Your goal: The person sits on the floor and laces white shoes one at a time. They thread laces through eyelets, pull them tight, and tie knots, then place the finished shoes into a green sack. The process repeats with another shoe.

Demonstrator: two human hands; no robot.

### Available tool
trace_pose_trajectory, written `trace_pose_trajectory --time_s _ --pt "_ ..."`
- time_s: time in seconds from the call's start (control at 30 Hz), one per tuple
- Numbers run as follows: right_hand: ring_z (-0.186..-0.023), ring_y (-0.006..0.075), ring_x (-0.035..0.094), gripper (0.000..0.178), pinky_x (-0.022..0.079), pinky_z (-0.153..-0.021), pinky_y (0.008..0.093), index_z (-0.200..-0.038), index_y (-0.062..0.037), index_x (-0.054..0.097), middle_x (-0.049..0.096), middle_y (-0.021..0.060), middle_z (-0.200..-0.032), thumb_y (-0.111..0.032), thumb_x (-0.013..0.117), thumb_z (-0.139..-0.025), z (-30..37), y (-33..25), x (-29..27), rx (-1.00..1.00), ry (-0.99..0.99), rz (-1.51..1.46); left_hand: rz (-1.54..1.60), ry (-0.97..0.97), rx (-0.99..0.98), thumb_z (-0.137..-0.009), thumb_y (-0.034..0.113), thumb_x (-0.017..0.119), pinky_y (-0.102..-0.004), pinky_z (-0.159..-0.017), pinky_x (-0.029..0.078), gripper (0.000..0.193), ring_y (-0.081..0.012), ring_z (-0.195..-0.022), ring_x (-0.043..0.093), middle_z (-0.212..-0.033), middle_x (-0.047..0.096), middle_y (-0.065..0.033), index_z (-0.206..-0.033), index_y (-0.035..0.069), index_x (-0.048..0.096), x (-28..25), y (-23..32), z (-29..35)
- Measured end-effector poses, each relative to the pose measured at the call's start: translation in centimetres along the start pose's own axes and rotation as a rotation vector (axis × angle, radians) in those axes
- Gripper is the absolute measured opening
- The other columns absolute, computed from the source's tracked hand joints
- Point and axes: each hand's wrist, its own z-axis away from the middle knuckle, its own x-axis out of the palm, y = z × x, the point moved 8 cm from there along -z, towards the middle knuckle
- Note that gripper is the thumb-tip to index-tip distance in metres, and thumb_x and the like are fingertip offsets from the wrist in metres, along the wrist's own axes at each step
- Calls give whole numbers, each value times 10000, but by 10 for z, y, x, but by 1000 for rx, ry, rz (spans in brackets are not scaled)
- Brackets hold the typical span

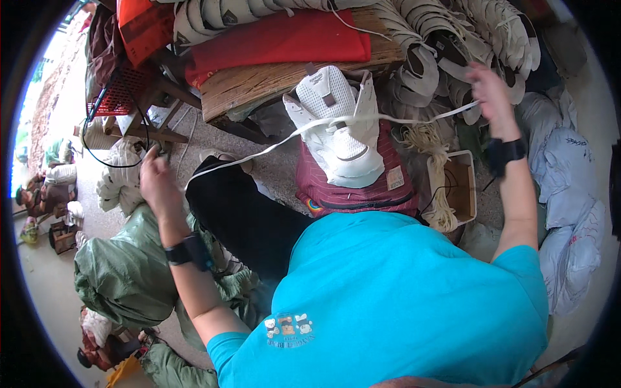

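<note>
A white shoe upper lies on the maroon striped bag in front of me, its padded tongue pointing away. A flat white shoelace crosses the upper and stretches out to both sides. Out at the right, raised beside the stacked uppers, my right hand is closed on one end of the lace. On the other side my left hand has curled fingers and is slightly blurred; the lace's other end runs to it. Both arms are spread wide, away from the upper.
Beyond the upper stands a wooden bench with red cloth and nested uppers. More uppers are stacked at the far right. A bundle of laces hangs over a white bin. Green sacks and pale sacks flank me.
</note>
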Motion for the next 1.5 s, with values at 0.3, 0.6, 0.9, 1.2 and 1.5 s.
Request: trace_pose_trajectory --time_s 0.3,0.6,0.9,1.2,1.5 --pt "-768 37 573 143 479 -681 204 -1104 -25 658 677 -9 -955 -136 626 -1021 130 30 222 -319 -543 301 79 -619 -83 -1099 235 515 -210 -634 461 259 -59 -734 592 -1006 707 -34 -1084 27 669 238 -28 138" --pt "-689 95 556 161 473 -647 286 -867 -5 657 637 23 -739 -153 673 -926 142 17 243 -419 -657 730 7 -724 -178 -1083 265 560 -212 -593 412 303 -41 -657 520 -768 622 23 -1055 -3 697 251 -49 165" --pt "-696 322 660 231 498 -643 425 -820 -17 691 675 181 -754 -238 623 -809 138 -15 273 -493 -761 1168 -78 -666 -166 -1026 253 637 -221 -595 412 286 -49 -661 535 -750 624 28 -950 -11 717 247 -50 164" --pt "-788 352 702 145 557 -701 453 -815 -6 645 686 170 -800 -150 635 -799 163 -12 284 -870 -669 1409 -553 -621 367 -960 198 650 -363 -647 475 224 -244 -691 608 -729 617 -92 -875 -9 668 264 -19 156" --pt "-768 304 702 166 567 -683 411 -869 -40 641 669 130 -823 -132 720 -756 182 -9 292 -1155 -728 1567 -881 -796 613 -858 170 724 -452 -839 531 178 -364 -995 634 -1017 615 -136 -975 43 676 276 35 155"
